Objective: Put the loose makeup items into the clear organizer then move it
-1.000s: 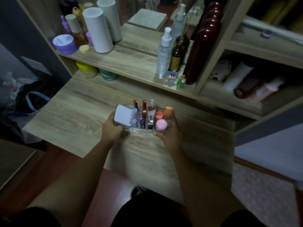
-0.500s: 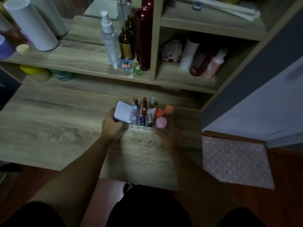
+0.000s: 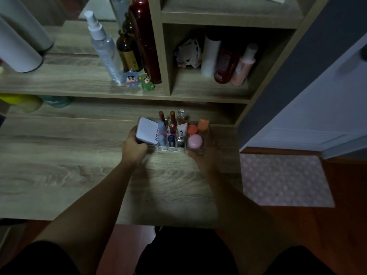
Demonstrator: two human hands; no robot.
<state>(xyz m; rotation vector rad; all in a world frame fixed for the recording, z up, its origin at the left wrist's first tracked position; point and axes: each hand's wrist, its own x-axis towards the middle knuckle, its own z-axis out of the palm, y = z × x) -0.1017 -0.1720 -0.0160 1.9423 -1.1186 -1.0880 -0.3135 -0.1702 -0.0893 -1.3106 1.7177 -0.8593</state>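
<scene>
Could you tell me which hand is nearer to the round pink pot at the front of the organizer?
The right hand: it grips the clear organizer at the end where the pink pot sits. The left hand holds the opposite end, beside the white compact.

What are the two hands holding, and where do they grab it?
The clear organizer, gripped at its two ends: left hand on one, right hand on the other.

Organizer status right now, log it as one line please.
stage: moving | clear organizer: filled, over desk | left hand: grips left end | right hand: grips right end | loose items: none seen
</scene>
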